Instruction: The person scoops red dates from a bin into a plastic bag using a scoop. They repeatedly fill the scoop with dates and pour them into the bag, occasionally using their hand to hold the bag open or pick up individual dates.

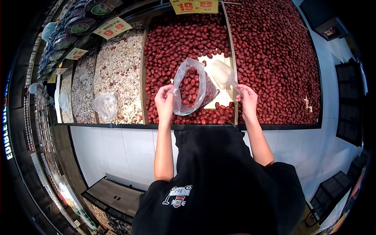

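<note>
Crinkled clear plastic bag, part-filled with glossy, wrinkled red dates, is held open above the middle bin of loose dates, its rim pinched by the left hand. A white, rounded plastic scoop is gripped by its handle in the right hand, just beside the bag's mouth. A pale wooden divider stands between this bin and the heaped dates to the right, while a mottled grain bin with a crumpled bag lies to the left.

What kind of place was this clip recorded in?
Most likely a shop's bulk dry-goods section. Open bins of red dates carry yellow price tags, and the left hand holds a clear plastic bag while the right hand grips a scoop.
</note>
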`<state>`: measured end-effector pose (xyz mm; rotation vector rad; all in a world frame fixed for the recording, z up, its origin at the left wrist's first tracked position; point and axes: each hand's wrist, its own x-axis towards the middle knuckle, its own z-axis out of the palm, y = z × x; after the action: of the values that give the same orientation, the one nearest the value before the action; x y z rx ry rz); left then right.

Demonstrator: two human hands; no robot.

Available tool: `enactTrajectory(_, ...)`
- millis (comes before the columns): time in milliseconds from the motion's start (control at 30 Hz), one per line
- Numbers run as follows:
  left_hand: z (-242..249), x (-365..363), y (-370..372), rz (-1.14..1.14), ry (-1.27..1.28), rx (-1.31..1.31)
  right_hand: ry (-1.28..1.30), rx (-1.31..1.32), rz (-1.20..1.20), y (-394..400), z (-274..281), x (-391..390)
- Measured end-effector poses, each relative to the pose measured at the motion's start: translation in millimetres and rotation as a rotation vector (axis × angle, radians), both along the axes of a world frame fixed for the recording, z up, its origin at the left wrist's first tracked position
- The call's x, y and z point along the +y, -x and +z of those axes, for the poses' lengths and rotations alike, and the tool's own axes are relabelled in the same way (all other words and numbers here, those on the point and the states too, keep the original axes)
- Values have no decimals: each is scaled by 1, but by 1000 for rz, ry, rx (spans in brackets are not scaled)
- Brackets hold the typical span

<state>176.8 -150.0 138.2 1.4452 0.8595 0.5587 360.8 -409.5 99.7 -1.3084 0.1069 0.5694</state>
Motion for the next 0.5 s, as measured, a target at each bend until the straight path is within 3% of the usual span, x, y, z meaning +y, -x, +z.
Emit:
enactTrajectory(167, 8, -10, 11, 137, -42, 4, -22, 136, 4, -7, -11, 23)
enactTrajectory(233, 30, -22, 15, 202, -667, 162, -22, 168, 17, -11, -9, 35)
enactTrajectory(300, 62, -47, 13, 154, -591, -108, -42, 207, 33, -15, -18, 44)
enactTrajectory(367, 121, -96, 11, -53, -11, -434, -57, 242, 20, -15, -21, 55)
enactTrajectory(500, 195, -161, 8, -783, 938, -961, -83, 261, -8, -18, -35, 60)
